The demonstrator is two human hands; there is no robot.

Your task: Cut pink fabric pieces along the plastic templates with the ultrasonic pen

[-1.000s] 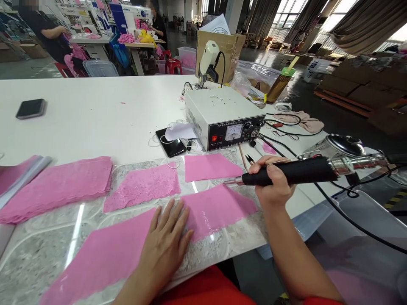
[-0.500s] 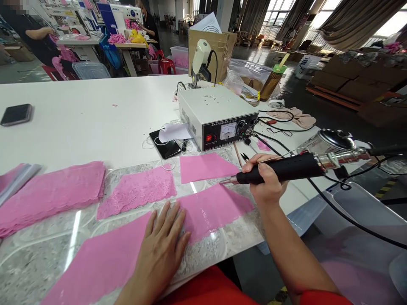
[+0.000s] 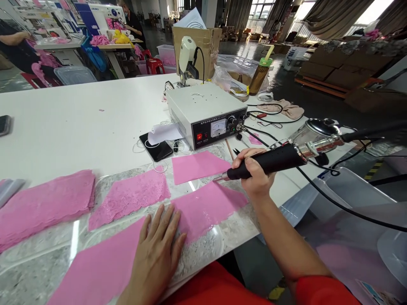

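My left hand (image 3: 155, 250) lies flat, fingers slightly spread, over the inner ends of two smooth pink fabric stretches, one on the right (image 3: 206, 209) and one at lower left (image 3: 95, 267). Whether they join beneath the palm is hidden. In my right hand (image 3: 259, 180) is a black ultrasonic handpiece (image 3: 280, 162), wrapped by the fingers. Its metal tip is at the upper edge of the right-hand stretch. Just above lies another smooth pink piece (image 3: 199, 166). A pink lace piece (image 3: 132, 192) lies left of it, beside a stack of pink lace pieces (image 3: 47, 205).
A white control box (image 3: 206, 112) with a lit red switch stands behind, cabled to the handpiece. A black phone (image 3: 159, 150) with white cord lies beside it. A glass jar (image 3: 313, 131) and cables (image 3: 337, 203) are at right. Plastic bins (image 3: 346, 190) sit beyond the table edge.
The whole view has swung slightly to the right, so things appear further left. Both hands keep their places on the fabric and handpiece; the tip remains at the same upper edge.
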